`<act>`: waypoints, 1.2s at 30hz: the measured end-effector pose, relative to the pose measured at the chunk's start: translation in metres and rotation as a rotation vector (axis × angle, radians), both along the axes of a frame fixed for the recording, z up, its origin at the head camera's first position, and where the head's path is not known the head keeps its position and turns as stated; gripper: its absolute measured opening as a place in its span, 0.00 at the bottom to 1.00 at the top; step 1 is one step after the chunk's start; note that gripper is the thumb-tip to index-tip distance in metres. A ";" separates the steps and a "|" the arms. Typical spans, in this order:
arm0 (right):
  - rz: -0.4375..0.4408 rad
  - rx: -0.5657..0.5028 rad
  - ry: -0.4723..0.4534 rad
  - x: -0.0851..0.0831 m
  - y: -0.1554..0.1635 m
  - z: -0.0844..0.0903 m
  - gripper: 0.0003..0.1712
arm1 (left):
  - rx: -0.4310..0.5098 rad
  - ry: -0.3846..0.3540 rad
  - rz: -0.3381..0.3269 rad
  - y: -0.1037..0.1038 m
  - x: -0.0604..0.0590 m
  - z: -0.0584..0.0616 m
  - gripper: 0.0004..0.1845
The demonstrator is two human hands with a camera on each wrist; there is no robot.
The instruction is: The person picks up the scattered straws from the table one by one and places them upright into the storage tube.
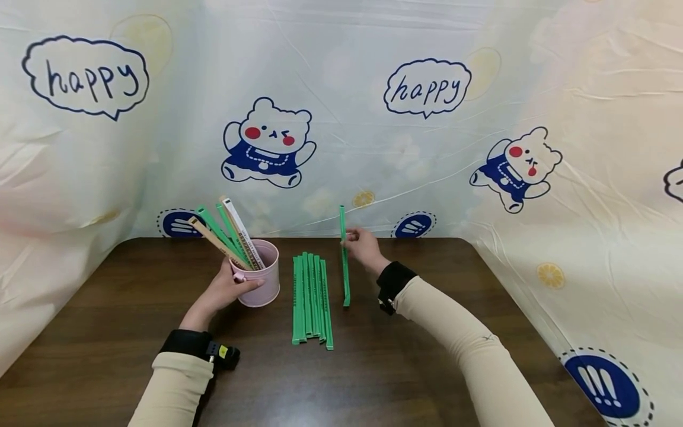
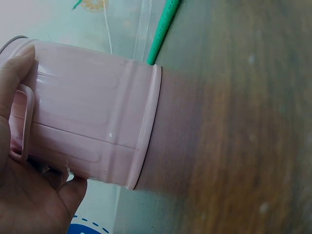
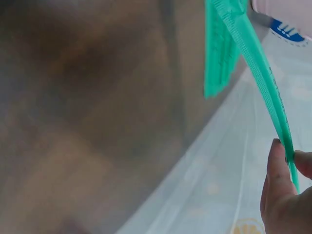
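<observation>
From the head view, the left hand (image 1: pixel 226 290) reaches forward from a beige sleeve, its grip wrapped round the near side of a pink cup (image 1: pixel 261 274) that stands upright on the dark wooden surface (image 1: pixel 107 332). The cup holds about five long strips that lean to the left: some green, one tan, one white. The right hand (image 1: pixel 364 247) stretches further out, its grip pinched on a single green strip (image 1: pixel 344 261) near its upper part; the strip stands nearly upright with its lower end on the surface. Between the cup and this strip lies a row of green strips (image 1: pixel 311 299), about six, side by side and touching.

The left wrist view shows the cup's ribbed pink wall (image 2: pixel 92 126) filling the frame, the thumb along its rim by the small handle (image 2: pixel 22 124) and the palm below. One green strip shows beyond the cup.

In the right wrist view the thumb and a fingertip (image 3: pixel 274 180) clamp the green strip, which runs up and away from them. The flat row lies behind it, blurred, on the surface.
</observation>
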State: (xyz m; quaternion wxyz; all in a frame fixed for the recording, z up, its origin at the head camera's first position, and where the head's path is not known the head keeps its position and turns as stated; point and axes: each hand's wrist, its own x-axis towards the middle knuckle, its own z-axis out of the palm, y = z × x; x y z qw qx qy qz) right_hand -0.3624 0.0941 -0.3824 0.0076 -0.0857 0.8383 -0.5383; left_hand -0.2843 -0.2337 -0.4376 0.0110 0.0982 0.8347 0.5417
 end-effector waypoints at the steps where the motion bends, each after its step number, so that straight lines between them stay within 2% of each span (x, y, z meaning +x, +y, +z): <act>1: -0.002 0.001 0.011 -0.002 0.000 0.004 0.26 | 0.001 0.001 -0.001 0.000 0.000 0.000 0.59; 12: -0.017 -0.054 0.105 -0.018 -0.002 0.053 0.27 | -0.001 0.007 -0.008 -0.002 -0.002 0.000 0.59; 15: 0.018 -0.074 0.144 -0.022 -0.001 0.063 0.27 | -0.005 0.004 -0.004 -0.003 -0.003 0.000 0.59; 16: 0.052 -0.101 0.174 -0.032 0.001 0.058 0.27 | -0.004 0.003 -0.003 -0.003 -0.002 0.000 0.59; 19: 0.077 -0.097 0.199 -0.037 -0.002 0.063 0.27 | 0.001 0.003 -0.006 -0.002 -0.001 0.000 0.59; 22: 0.065 -0.090 0.202 -0.036 -0.011 0.073 0.28 | 0.013 0.011 -0.010 -0.001 0.001 0.000 0.59; 23: 0.037 -0.068 0.189 -0.025 -0.018 0.085 0.28 | 0.015 0.015 -0.011 -0.001 0.001 0.000 0.58; 28: 0.028 -0.080 0.240 -0.014 -0.043 0.109 0.26 | 0.034 0.038 -0.013 0.000 0.001 0.002 0.57; 32: 0.067 -0.086 0.267 -0.008 -0.067 0.117 0.26 | 0.033 0.043 -0.010 -0.001 0.001 0.001 0.56; 36: 0.105 -0.081 0.271 -0.001 -0.088 0.118 0.26 | 0.026 0.046 -0.008 -0.001 0.001 -0.002 0.56</act>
